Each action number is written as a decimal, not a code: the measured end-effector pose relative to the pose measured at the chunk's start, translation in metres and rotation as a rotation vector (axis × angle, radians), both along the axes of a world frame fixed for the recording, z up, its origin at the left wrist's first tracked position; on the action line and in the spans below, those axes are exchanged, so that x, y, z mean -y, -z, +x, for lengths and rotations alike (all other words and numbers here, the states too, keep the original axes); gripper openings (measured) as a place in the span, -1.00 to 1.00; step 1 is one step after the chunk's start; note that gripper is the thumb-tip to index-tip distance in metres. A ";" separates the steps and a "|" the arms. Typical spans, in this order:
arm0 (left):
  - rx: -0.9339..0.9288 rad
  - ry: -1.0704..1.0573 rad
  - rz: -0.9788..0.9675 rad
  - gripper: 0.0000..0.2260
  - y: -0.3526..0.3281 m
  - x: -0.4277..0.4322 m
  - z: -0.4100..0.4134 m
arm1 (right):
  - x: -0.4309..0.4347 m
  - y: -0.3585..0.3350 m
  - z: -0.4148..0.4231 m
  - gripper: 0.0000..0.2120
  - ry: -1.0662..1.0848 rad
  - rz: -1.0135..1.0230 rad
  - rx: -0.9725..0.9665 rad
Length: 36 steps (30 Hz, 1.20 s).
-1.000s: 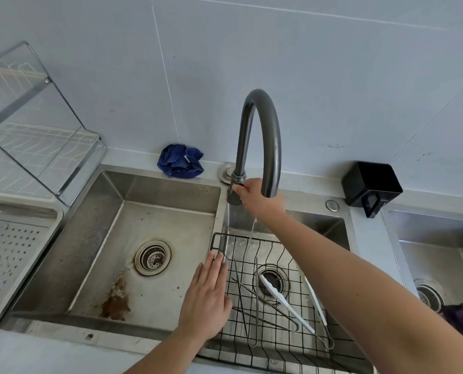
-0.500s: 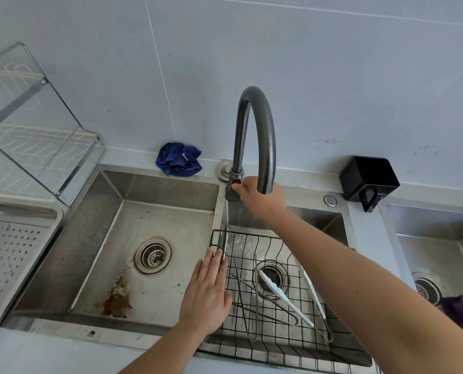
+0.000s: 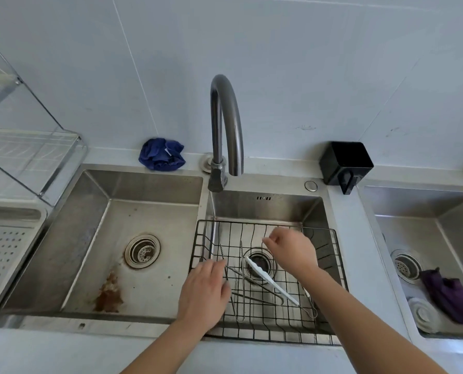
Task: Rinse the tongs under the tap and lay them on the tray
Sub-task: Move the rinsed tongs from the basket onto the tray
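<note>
A black wire basket [image 3: 333, 268] sits in the middle sink under the dark curved tap [image 3: 226, 122]. In it lie tongs with white tips [image 3: 268, 283] and slim metal tongs [image 3: 242, 279], crossing each other. My left hand [image 3: 204, 292] reaches over the basket's left side, fingers bent down onto the slim metal tongs; a grip cannot be seen. My right hand [image 3: 289, 249] hovers above the drain with loosely curled fingers and holds nothing. A perforated metal tray [image 3: 1, 255] lies at the far left.
The left sink [image 3: 133, 211] has a rust stain near its front. A blue cloth [image 3: 161, 155] lies behind it. A dish rack [image 3: 22, 147] stands over the tray. A black holder [image 3: 345, 163] sits right of the tap. The right sink [image 3: 440, 209] holds a purple cloth [image 3: 451, 295].
My right hand let go of the tap's handle and came down over the basket. My left hand slid from the basket's left rim rightwards onto the metal tongs.
</note>
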<state>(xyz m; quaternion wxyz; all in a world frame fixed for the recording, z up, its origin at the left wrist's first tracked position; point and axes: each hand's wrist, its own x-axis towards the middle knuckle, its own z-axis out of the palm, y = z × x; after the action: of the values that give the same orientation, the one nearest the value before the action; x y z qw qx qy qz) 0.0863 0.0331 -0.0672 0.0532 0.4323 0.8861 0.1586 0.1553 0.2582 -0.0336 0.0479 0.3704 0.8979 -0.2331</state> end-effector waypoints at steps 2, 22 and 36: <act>0.076 -0.058 -0.107 -0.49 -0.005 -0.008 0.013 | 0.001 0.010 0.020 -0.77 0.028 -0.018 0.028; 0.353 -0.433 -0.358 -0.20 0.016 -0.051 0.033 | 0.020 0.066 0.087 -0.76 -0.148 0.040 0.178; 0.474 -0.526 -0.257 -0.22 0.033 -0.058 0.036 | 0.023 0.074 0.078 -0.67 -0.063 0.017 0.080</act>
<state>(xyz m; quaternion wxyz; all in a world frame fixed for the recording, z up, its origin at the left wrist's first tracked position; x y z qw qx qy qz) 0.1219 0.0911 -0.1006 0.2682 0.1309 0.9426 0.1501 0.2330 0.2356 -0.1079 0.0878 0.3516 0.9084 -0.2086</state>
